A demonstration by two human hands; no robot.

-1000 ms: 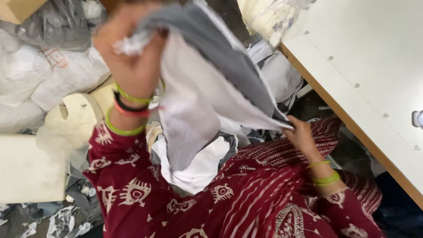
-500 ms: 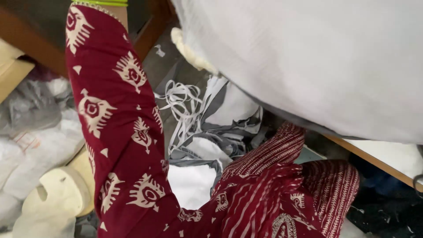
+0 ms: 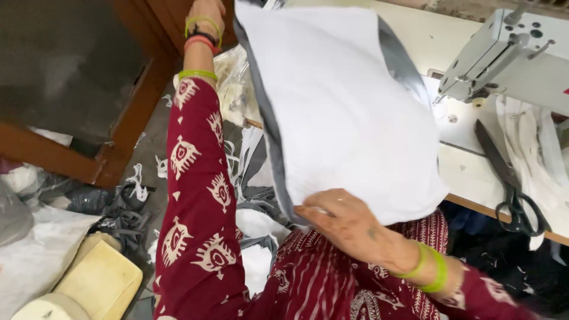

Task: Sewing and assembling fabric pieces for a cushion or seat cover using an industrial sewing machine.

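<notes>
We hold a white cloth point(image 3: 349, 112) with a grey edge stretched between our 2 hands, up over the near edge of the table point(image 3: 468, 172). Our left hand point(image 3: 207, 15) is raised at the far left, fingers closed on the cloth's top corner; the wrist below it carries green, black and red bangles. Our right hand point(image 3: 349, 225) is near and low, clamped on the cloth's bottom edge, thumb on the white face and fingers curled under it. The cloth hangs tilted, grey trim running down its left side. To the right, a sewing machine point(image 3: 504, 53) stands on the table, and black scissors point(image 3: 504, 178) lie just beside it, near the table's front edge. White strips point(image 3: 533, 142) lie right of the scissors. Scraps point(image 3: 249, 178) litter the floor at left, beside a cream stool point(image 3: 101, 284).
</notes>
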